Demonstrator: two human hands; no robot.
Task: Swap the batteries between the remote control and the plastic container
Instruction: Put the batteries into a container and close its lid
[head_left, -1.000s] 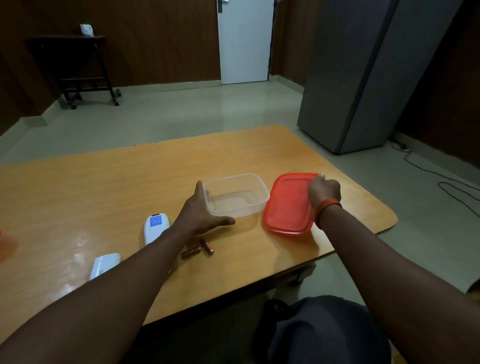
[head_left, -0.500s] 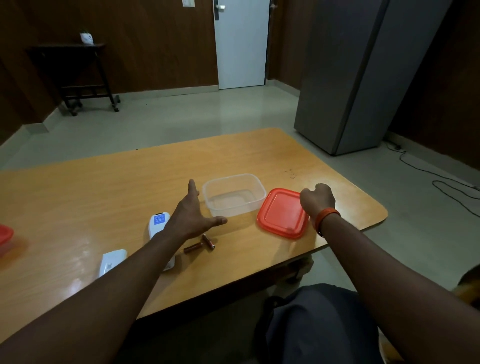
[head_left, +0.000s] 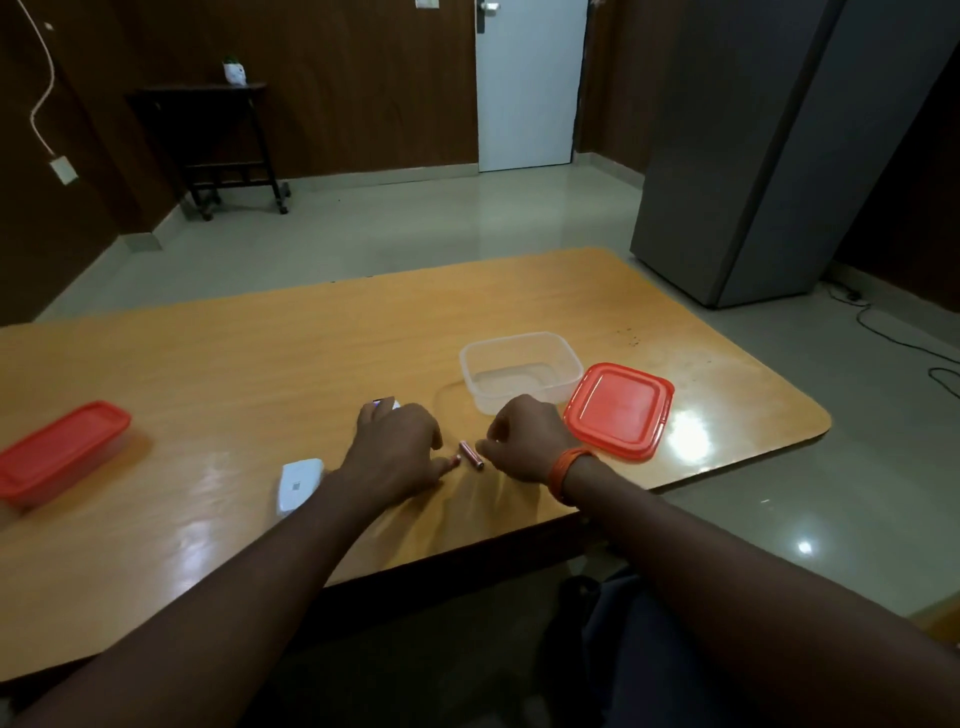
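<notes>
Two batteries on table btwn hands, left hand thumb touching one, right hand curled, grasp unclear

The table is orange-brown wood-grain laminate, smooth and glossy, throwing bright glare at its right end. The container is clear, slightly cloudy plastic, and the lid beside it is smooth red plastic with a soft sheen. The two batteries look coppery and shiny, and the floor is polished and reflective.
</notes>
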